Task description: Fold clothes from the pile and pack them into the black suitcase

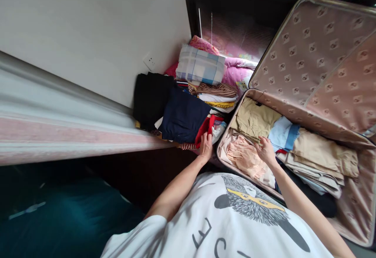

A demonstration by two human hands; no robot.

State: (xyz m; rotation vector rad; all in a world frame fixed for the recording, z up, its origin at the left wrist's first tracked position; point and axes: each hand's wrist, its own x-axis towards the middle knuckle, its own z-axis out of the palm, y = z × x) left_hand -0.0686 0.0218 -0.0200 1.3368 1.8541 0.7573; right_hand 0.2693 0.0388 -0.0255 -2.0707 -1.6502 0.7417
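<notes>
My left hand [206, 148] is at the front of the clothes pile, its fingers closed on the edge of a red garment [202, 131]. A folded navy garment [186, 115] lies just left of it, with a folded black garment [152, 97] beyond. Over the open suitcase [221, 160], my right hand [266, 151] has its fingers bent together at the near edge of a folded khaki garment [255, 115]. Below that hand lies a crumpled peach garment [245, 156]. Folded light-blue clothing [280, 132] and beige trousers [319, 150] sit to its right in the suitcase.
The suitcase lid [329, 50] stands raised at the back right. Behind the pile are a plaid folded cloth [199, 65] and pink bedding [237, 73] by a window blind. A white wall with a socket [149, 61] rises at the left. Dark teal fabric [67, 211] lies lower left.
</notes>
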